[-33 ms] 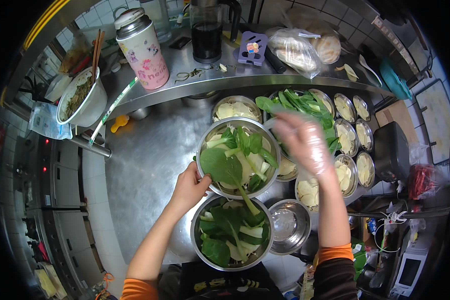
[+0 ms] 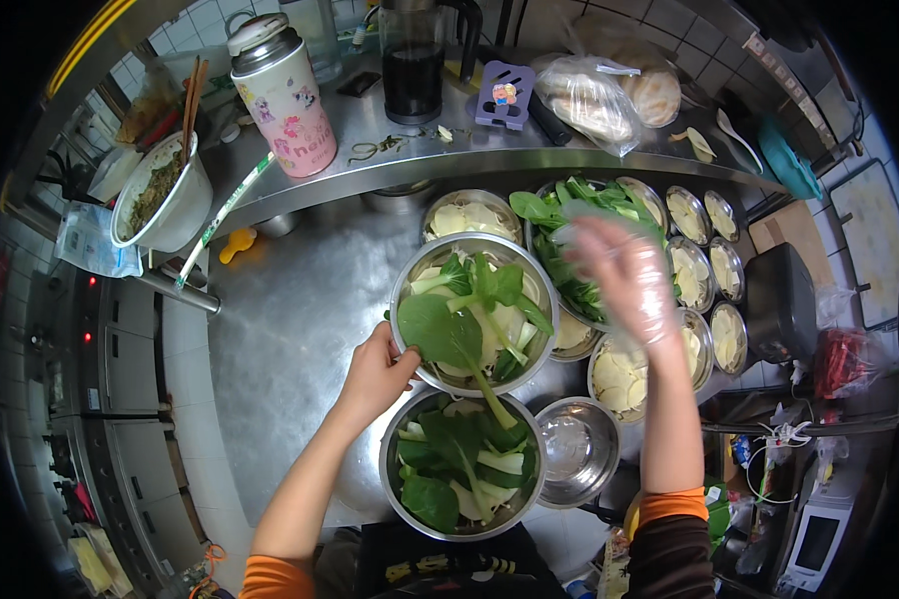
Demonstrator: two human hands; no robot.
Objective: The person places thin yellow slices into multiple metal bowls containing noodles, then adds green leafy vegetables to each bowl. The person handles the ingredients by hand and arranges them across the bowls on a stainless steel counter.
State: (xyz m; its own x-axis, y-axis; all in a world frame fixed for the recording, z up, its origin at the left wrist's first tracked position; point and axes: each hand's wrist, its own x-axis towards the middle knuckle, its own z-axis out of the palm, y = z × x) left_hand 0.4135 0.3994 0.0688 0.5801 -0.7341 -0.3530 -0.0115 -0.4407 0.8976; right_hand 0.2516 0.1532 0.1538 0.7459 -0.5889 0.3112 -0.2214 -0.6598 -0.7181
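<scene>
My left hand (image 2: pixel 378 369) grips the left rim of a metal bowl (image 2: pixel 402 344), its thumb over the edge. Sliced pale vegetable and leafy greens (image 2: pixel 442 329) fill this bowl, one long stem hanging over the near rim. Below it, partly overlapped, another metal bowl (image 2: pixel 390 489) holds similar greens and slices. My right hand (image 2: pixel 624 275), in a clear plastic glove, is over a large bowl heaped with leafy greens (image 2: pixel 594 205); motion smears its fingers. An empty metal bowl (image 2: pixel 576 454) stands between my forearms.
Several small metal bowls of pale slices (image 2: pixel 689 270) crowd the right side. On the raised shelf (image 2: pixel 400 165) stand a pink-and-white flask (image 2: pixel 285 100), a glass jug of dark liquid (image 2: pixel 413 75) and bagged flatbreads (image 2: pixel 591 100). A white tub with chopsticks (image 2: pixel 175 215) sits at far left.
My right hand has shifted slightly to the right over the greens. My left hand and the bowl it holds have hardly moved.
</scene>
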